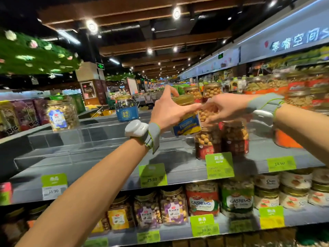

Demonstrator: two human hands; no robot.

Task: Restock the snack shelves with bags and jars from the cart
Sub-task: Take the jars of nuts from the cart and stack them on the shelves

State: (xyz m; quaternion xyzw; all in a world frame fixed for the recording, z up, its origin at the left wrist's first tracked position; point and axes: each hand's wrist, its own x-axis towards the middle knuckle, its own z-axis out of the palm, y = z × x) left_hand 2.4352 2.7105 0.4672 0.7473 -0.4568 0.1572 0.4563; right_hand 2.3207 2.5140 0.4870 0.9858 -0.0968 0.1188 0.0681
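The head view looks along a shop aisle. The person's left grip [167, 113] holds a clear plastic jar with a gold screw lid and a blue label [187, 124], thumb raised beside the lid and fingers stretched across the front. The right grip [226, 107] meets it from the right, and its curled fingers pinch the jar's shoulder, though blur softens the detail. The jar hangs tilted in the air, just above two red-labelled jars of round nuts [208, 141] that stand on the grey metal shelf [106, 168]. Green price tags [219, 165] line the shelf's near edge. Farther off to the left stand a blue-labelled jar [126, 109] and a jar of pale nuts [62, 114]. On the shelf below, cashew jars [202, 198] sit side by side. Each wrist wears a grey strap with a white device [136, 128].
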